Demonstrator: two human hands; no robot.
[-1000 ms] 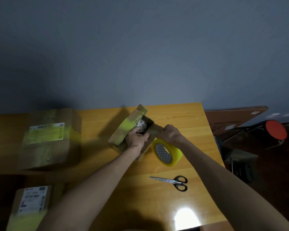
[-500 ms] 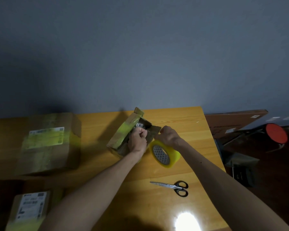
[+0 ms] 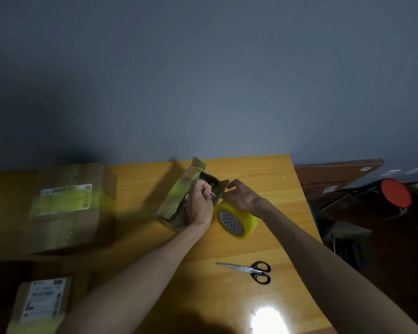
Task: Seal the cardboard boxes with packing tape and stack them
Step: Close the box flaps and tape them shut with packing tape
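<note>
The table (image 3: pixel 140 179) meets the grey wall (image 3: pixel 203 80) along its far edge. Its right edge slants from right of centre down to the lower right corner of the frame. The tape roll (image 3: pixel 237 221) and the scissors (image 3: pixel 249 271) both lie near that right edge. Beyond it, at the right of the frame, are a flat cardboard sheet (image 3: pixel 336 177) and a red stool (image 3: pixel 396 192).

A band of bare wood separates the large box (image 3: pixel 70 213) at the left from the small box (image 3: pixel 176 201) at centre. More bare wood runs from the scissors down to a glare patch at the bottom. A labelled box (image 3: pixel 41 302) fills the lower left corner.

The small box stands tilted, with its open end turned toward the person and its flaps raised. Both forearms reach in from the bottom of the frame and converge on it.

The left hand (image 3: pixel 199 206) is curled against the open end, knuckles up, with its fingers closed on the box's flap. A thin shiny bit shows at its fingertips, too small to identify.

The right hand (image 3: pixel 243 196) arches over from the right, its fingers bent and pinching the tip of the brown flap. The yellow tape roll stands on edge just below that wrist and beside the left hand. Whether the roll touches either hand cannot be told.
</note>
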